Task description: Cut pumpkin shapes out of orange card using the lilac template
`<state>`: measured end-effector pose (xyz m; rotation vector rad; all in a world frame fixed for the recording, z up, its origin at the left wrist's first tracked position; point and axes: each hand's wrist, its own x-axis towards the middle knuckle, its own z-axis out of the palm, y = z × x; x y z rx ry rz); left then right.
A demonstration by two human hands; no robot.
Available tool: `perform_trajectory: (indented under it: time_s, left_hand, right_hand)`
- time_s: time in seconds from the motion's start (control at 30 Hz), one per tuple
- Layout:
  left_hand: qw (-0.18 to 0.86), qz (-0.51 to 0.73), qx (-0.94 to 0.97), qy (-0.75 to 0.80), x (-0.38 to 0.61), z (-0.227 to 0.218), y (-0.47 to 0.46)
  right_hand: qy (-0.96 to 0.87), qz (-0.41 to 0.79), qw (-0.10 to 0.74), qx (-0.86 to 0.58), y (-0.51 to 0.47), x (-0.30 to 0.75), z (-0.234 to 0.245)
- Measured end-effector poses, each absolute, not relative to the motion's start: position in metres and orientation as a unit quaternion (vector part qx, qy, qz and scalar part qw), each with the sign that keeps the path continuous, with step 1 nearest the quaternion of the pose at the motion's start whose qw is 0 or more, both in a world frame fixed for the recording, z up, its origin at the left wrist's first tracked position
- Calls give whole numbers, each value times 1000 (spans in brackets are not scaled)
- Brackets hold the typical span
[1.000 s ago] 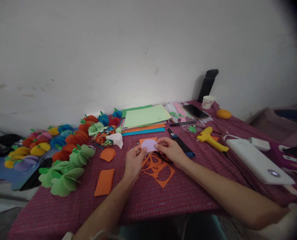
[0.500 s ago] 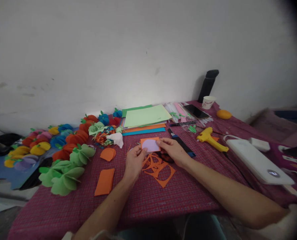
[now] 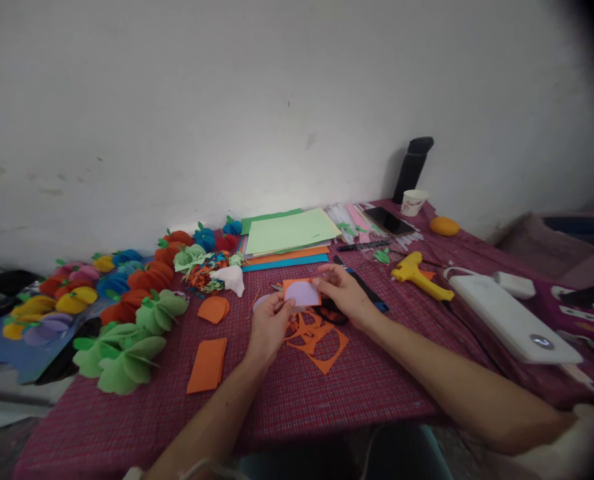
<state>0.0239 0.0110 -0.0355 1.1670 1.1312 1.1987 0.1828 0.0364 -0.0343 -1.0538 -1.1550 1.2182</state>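
Observation:
A lilac paper circle (image 3: 301, 293) lies on a small orange paper piece (image 3: 287, 285), both held up above the table. My left hand (image 3: 269, 325) is closed on their lower left edge, thumb on top. At the upper right, my right hand (image 3: 347, 298) pinches the same papers between thumb and fingers. Under and in front of my hands lie orange cut-out scraps (image 3: 325, 365) with round holes. To the left are a stack of orange rectangles (image 3: 207, 366) and some rounded orange pieces (image 3: 213, 309). Another lilac piece (image 3: 260, 301) shows partly behind my left fingers.
Coloured paper pumpkins (image 3: 149, 277) crowd the left side. Paper sheets (image 3: 289, 231) and a scrap heap (image 3: 209, 275) lie behind my hands. On the right are a yellow glue gun (image 3: 421, 277), a white power bank (image 3: 514, 320), a phone (image 3: 391, 221), a paper cup (image 3: 414, 202) and a black bottle (image 3: 413, 170).
The view has shifted slightly. My right fingers have lifted and loosened a little at the upper edge, while both hands keep the lilac circle and orange paper together.

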Motion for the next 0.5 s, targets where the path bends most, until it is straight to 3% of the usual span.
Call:
perform_trajectory:
  time_s: [0.1, 0.37, 0.5]
  left_hand:
    - [532, 498, 496, 473, 23, -33, 10]
    - [526, 425, 598, 430, 21, -36, 10]
    - [548, 464, 534, 447, 22, -30, 8]
  right_hand:
    - [-548, 464, 558, -416, 37, 186, -29]
    - [-647, 496, 386, -432, 35, 195, -29]
    - [-588, 527, 430, -437, 33, 193, -28]
